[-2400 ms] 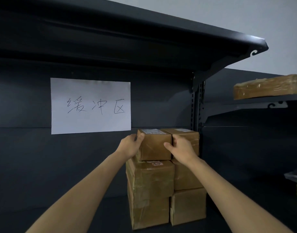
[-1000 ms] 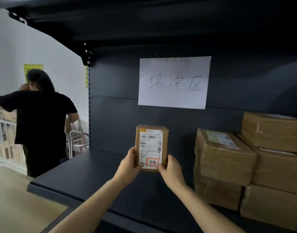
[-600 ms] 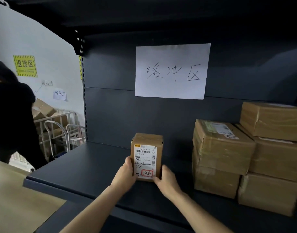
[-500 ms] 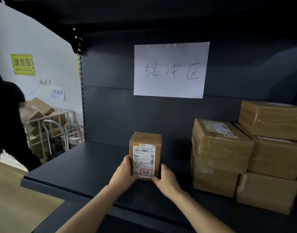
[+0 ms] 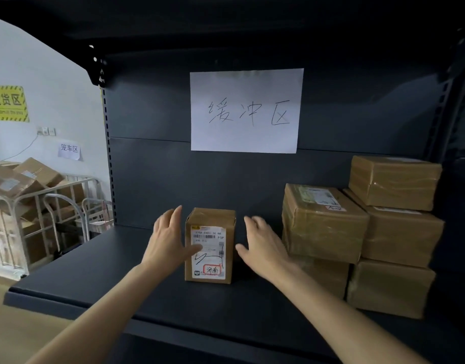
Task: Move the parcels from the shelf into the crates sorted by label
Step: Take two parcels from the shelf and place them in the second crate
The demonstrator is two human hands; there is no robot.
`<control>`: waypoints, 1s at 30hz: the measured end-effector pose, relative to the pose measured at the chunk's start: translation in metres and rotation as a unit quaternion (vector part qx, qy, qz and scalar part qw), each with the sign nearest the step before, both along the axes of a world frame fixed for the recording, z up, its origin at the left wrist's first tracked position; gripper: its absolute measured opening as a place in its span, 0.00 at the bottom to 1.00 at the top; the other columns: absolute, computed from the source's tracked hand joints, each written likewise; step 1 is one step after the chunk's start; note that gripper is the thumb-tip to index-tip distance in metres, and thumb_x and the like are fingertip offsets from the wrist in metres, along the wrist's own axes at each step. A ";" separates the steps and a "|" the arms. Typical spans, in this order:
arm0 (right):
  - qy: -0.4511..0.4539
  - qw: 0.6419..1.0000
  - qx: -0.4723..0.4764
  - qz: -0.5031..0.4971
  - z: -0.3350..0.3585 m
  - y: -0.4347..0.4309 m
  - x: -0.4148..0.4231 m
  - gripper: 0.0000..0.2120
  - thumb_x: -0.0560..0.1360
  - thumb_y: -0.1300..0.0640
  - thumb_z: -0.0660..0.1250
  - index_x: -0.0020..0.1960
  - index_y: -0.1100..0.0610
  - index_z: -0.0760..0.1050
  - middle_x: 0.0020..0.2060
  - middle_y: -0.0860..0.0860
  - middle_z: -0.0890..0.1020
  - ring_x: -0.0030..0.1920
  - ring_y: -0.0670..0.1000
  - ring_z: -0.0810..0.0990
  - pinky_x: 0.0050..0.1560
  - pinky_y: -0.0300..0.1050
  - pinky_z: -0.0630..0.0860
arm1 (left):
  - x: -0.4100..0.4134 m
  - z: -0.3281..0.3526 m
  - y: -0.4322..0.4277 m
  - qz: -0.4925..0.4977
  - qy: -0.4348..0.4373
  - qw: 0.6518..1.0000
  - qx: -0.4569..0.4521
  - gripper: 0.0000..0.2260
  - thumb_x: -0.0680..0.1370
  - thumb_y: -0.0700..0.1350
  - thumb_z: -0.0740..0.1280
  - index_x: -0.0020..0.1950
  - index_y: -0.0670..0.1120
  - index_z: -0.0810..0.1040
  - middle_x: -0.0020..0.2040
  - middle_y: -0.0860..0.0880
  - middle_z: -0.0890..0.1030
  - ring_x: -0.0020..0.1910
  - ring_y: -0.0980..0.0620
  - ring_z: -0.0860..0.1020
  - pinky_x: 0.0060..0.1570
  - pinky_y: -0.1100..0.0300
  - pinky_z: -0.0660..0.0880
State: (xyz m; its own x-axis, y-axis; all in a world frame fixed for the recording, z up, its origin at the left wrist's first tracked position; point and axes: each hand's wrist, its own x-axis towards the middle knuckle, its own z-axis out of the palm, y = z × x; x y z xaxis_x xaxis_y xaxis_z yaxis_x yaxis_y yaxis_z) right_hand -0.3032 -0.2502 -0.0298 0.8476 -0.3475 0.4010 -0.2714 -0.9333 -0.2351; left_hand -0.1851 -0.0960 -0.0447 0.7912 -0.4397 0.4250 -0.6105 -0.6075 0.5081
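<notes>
A small brown parcel stands upright on the dark shelf board, its white label with a red-boxed mark facing me. My left hand is just left of it, fingers spread, thumb overlapping the label edge. My right hand hovers open to the parcel's right, a small gap between them. Neither hand grips it. A stack of several taped brown parcels fills the shelf's right side.
A white paper sign with handwritten characters hangs on the shelf's back panel. Beyond the shelf's left end, a metal cage trolley holds several cartons. A yellow wall sign hangs above it. A pale wooden surface lies at lower left.
I took the small parcel off the stack, turned its label toward me, set it down on the shelf and let go with both hands. The person in black has left the view.
</notes>
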 end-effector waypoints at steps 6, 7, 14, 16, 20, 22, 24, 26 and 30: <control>-0.069 0.994 -0.077 -0.038 0.055 -0.029 -0.035 0.29 0.78 0.51 0.61 0.74 0.58 0.55 0.73 0.55 0.60 0.72 0.54 0.62 0.70 0.48 0.65 | -0.023 0.044 -0.037 -0.050 -0.062 0.997 0.012 0.36 0.73 0.54 0.69 0.75 0.47 0.55 0.76 0.46 0.54 0.76 0.47 0.50 0.72 0.50 0.58; -0.076 0.992 -0.086 -0.052 0.061 -0.036 -0.044 0.29 0.78 0.51 0.61 0.74 0.58 0.56 0.73 0.55 0.61 0.72 0.55 0.62 0.70 0.48 0.64 | -0.028 0.048 -0.046 -0.062 -0.060 0.996 0.008 0.35 0.74 0.54 0.68 0.75 0.47 0.55 0.76 0.46 0.54 0.76 0.47 0.50 0.72 0.51 0.58; -0.122 0.975 -0.097 -0.159 0.089 -0.099 -0.118 0.28 0.78 0.51 0.61 0.74 0.59 0.57 0.73 0.55 0.61 0.73 0.53 0.60 0.72 0.46 0.60 | -0.066 0.070 -0.118 -0.156 -0.080 0.985 0.000 0.33 0.75 0.56 0.66 0.75 0.46 0.57 0.76 0.46 0.56 0.76 0.47 0.52 0.72 0.51 0.57; -0.133 0.970 -0.085 -0.187 0.092 -0.118 -0.140 0.28 0.77 0.52 0.62 0.73 0.60 0.58 0.72 0.55 0.63 0.72 0.54 0.62 0.71 0.46 0.62 | -0.083 0.078 -0.141 -0.184 -0.084 0.979 -0.005 0.33 0.75 0.56 0.65 0.75 0.46 0.57 0.76 0.46 0.56 0.76 0.47 0.52 0.72 0.51 0.57; -0.130 0.959 -0.050 -0.248 0.093 -0.152 -0.177 0.28 0.78 0.51 0.61 0.73 0.60 0.58 0.72 0.56 0.62 0.71 0.55 0.63 0.69 0.47 0.65 | -0.116 0.094 -0.186 -0.240 -0.092 0.966 -0.013 0.30 0.77 0.55 0.62 0.75 0.45 0.57 0.76 0.46 0.57 0.76 0.48 0.52 0.73 0.53 0.55; -0.127 0.955 -0.019 -0.268 0.090 -0.166 -0.190 0.28 0.78 0.50 0.60 0.74 0.60 0.57 0.73 0.56 0.61 0.71 0.55 0.63 0.68 0.48 0.66 | -0.129 0.101 -0.207 -0.262 -0.078 0.962 -0.022 0.29 0.78 0.55 0.61 0.75 0.44 0.57 0.76 0.46 0.57 0.76 0.47 0.52 0.73 0.52 0.56; -0.124 0.953 0.013 -0.277 0.087 -0.180 -0.198 0.28 0.78 0.49 0.60 0.74 0.59 0.57 0.72 0.57 0.61 0.71 0.55 0.63 0.67 0.48 0.67 | -0.138 0.107 -0.226 -0.278 -0.050 0.959 -0.029 0.30 0.78 0.55 0.60 0.75 0.43 0.57 0.76 0.46 0.57 0.76 0.46 0.52 0.72 0.49 0.61; -0.120 0.952 0.046 -0.278 0.086 -0.193 -0.202 0.29 0.79 0.48 0.59 0.74 0.59 0.56 0.72 0.57 0.61 0.70 0.55 0.64 0.66 0.48 0.68 | -0.146 0.114 -0.243 -0.286 -0.029 0.958 -0.026 0.30 0.79 0.56 0.59 0.75 0.42 0.57 0.76 0.44 0.59 0.75 0.45 0.54 0.72 0.49 0.61; -0.118 0.953 0.100 -0.260 0.089 -0.213 -0.198 0.30 0.79 0.46 0.58 0.75 0.58 0.53 0.73 0.56 0.61 0.71 0.54 0.63 0.68 0.47 0.64 | -0.159 0.126 -0.267 -0.303 0.028 0.952 -0.019 0.24 0.81 0.54 0.53 0.72 0.39 0.63 0.71 0.42 0.67 0.72 0.44 0.62 0.70 0.54 0.59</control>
